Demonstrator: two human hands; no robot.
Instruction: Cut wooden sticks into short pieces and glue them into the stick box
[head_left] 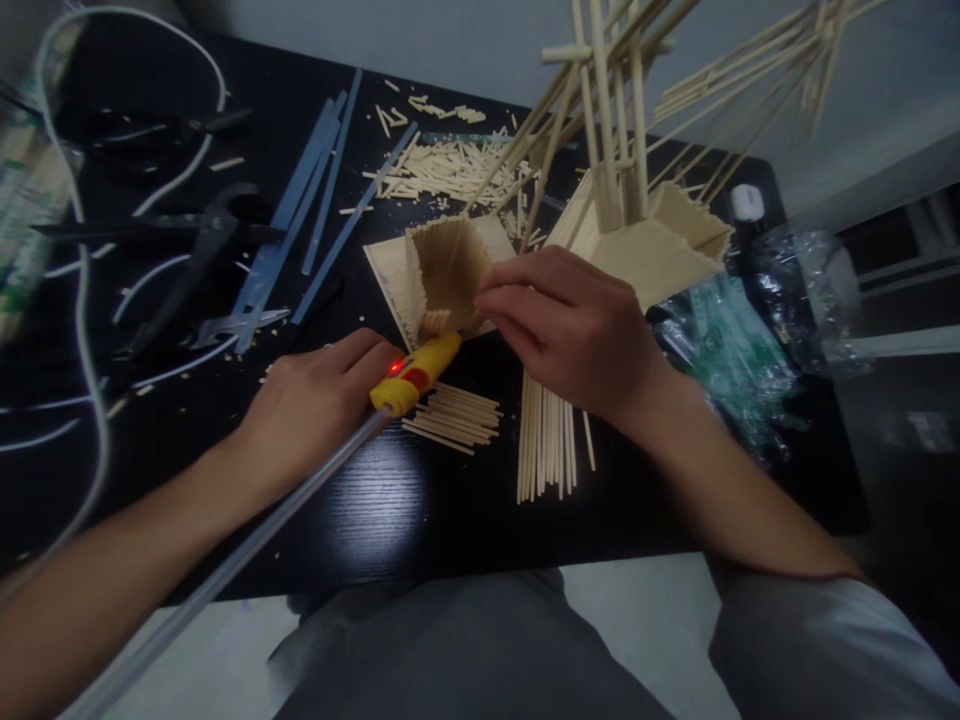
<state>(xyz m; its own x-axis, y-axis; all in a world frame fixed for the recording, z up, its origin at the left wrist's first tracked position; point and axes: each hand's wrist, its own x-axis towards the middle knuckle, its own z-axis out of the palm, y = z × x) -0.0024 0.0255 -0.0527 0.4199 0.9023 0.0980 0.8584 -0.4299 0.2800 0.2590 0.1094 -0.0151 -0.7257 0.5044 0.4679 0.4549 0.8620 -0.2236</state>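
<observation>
My left hand (315, 395) is closed round a yellow glue gun (416, 372) with a red light, a clear glue stick (247, 545) trailing from its back. Its nozzle points at the base of a small open box of wooden sticks (442, 270) on the black table (360, 510). My right hand (570, 325) is closed in a pinch on the box's right wall. Short cut sticks (454, 412) and longer sticks (546, 440) lie just below my hands.
A bigger stick structure (645, 235) with tall stick struts stands at the back right. Pliers (187, 265), blue strips (300, 215), white cables (82, 300) lie left. Loose cut sticks (442, 170) lie behind; crumpled plastic bags (742, 340) lie right.
</observation>
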